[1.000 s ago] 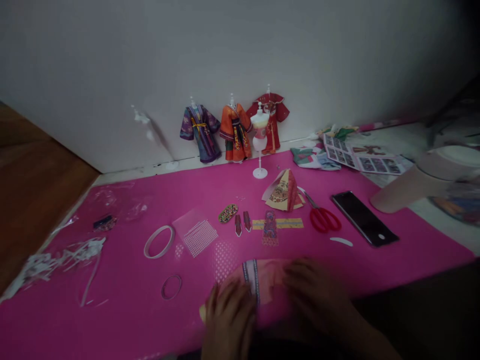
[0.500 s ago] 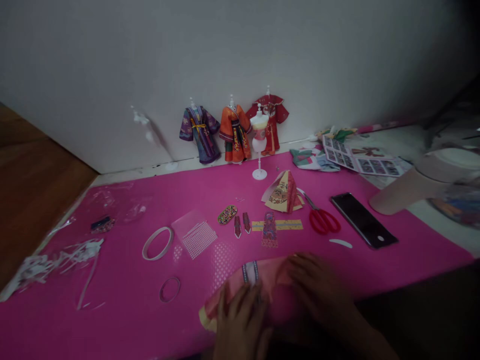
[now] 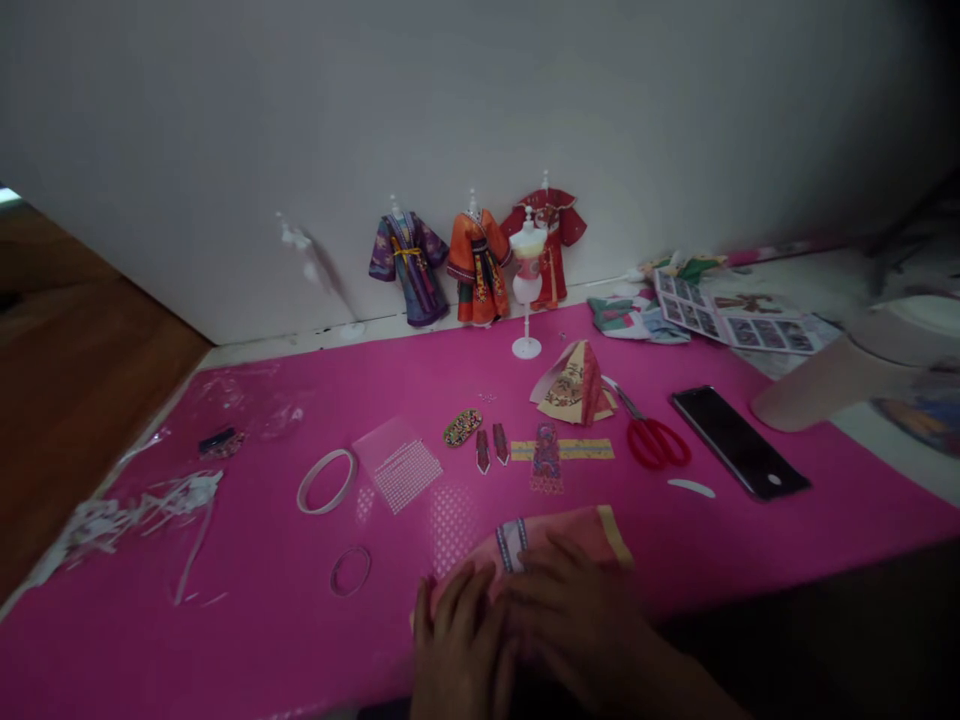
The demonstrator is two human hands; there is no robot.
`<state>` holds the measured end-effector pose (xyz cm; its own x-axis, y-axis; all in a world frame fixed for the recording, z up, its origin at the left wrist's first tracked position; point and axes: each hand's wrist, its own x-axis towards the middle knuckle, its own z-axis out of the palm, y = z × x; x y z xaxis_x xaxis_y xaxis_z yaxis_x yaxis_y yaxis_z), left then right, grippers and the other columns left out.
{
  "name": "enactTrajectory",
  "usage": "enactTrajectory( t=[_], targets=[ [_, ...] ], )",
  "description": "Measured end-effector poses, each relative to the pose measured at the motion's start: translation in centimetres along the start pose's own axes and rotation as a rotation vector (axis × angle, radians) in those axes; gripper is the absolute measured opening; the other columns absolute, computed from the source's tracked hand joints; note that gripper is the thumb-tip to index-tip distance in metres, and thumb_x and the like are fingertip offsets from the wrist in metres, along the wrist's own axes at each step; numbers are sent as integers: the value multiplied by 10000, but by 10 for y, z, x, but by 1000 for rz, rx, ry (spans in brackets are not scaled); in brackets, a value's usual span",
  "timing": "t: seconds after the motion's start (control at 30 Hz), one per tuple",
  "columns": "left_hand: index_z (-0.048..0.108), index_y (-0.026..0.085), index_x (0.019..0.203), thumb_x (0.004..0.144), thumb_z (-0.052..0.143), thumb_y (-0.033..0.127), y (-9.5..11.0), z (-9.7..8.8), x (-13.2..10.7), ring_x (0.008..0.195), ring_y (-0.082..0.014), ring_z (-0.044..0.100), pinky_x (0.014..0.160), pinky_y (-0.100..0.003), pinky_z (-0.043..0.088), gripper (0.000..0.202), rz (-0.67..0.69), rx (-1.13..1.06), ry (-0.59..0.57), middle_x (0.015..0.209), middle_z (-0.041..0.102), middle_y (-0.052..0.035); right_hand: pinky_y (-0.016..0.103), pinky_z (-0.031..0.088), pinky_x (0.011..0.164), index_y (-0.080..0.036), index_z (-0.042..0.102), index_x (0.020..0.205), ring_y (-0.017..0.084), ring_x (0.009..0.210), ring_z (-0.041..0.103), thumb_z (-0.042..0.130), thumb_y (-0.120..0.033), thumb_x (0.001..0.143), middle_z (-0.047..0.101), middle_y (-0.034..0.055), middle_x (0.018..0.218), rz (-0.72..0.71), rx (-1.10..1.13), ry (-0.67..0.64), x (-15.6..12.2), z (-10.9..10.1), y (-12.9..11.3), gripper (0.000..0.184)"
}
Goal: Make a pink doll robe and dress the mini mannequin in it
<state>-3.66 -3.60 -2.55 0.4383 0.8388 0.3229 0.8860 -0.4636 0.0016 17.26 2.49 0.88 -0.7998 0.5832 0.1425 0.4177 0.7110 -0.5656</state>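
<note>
Pink folded paper garment flat near the pink desk's front edge, long axis left-right. Left hand and right hand, grips open and flat, press its near half; the right hand covers its centre.

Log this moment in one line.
left hand: on paper garment | right hand: on paper garment | under: pink mat | beyond: scissors, phone

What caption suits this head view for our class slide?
Left hand and right hand rest on a pink paper garment on a pink mat.
</note>
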Motion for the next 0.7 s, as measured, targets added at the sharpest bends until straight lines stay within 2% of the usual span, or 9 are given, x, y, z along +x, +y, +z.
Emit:
enactTrajectory(
  t=[0.1, 0.23, 0.33, 0.4, 0.53, 0.7],
  targets=[
    [601, 274, 1250, 855, 600, 208, -8, 0, -10, 1188, -275, 566, 1095, -542, 276, 400, -42, -40, 0, 1295, 659, -71, 492, 226, 1169, -192, 604, 1201, 254, 1238, 511, 536, -157, 870, 654, 47, 1284, -20, -6, -18, 2, 3, 2, 339],
    [598, 261, 1203, 896, 577, 254, -29, -2, -28, 1136, -289, 594, 994, -553, 407, 307, -226, -97, 43, 1242, 668, -90, 498, 172, 1185, -192, 632, 1145, 251, 1206, 525, 535, -133, 855, 688, 39, 1197, -22, -8, -4, 1, 7, 5, 312],
    [598, 231, 1163, 894, 609, 328, -41, -6, -35, 1078, -292, 615, 907, -506, 483, 286, -419, -160, 54, 1171, 676, -101, 492, 198, 1181, -205, 623, 1181, 253, 1248, 499, 553, -127, 833, 659, 40, 1264, -19, -4, -12, 2, 4, 3, 364],
    [616, 227, 1143, 872, 641, 364, -44, -10, -36, 1006, -283, 635, 853, -464, 509, 305, -483, -179, 63, 1099, 687, -89, 480, 229, 1172, -205, 620, 1192, 245, 1254, 498, 566, -126, 822, 650, 44, 1284, -44, 7, -23, 6, 1, 1, 382],
    [677, 245, 1011, 811, 703, 391, -41, -14, -31, 897, -265, 651, 782, -405, 518, 248, -486, -195, 49, 974, 697, -58, 479, 281, 1149, -186, 642, 1157, 251, 1237, 514, 580, -138, 819, 674, 63, 1245, -78, 17, -33, 13, -2, -4, 348],
    [644, 251, 831, 860, 644, 309, -37, -18, -25, 763, -219, 645, 804, -395, 493, 64, -428, -250, -40, 808, 696, -11, 514, 207, 1177, -202, 614, 1219, 254, 1290, 490, 551, -124, 831, 674, 48, 1266, -70, 29, -49, 9, 0, -2, 401]
  ],
)
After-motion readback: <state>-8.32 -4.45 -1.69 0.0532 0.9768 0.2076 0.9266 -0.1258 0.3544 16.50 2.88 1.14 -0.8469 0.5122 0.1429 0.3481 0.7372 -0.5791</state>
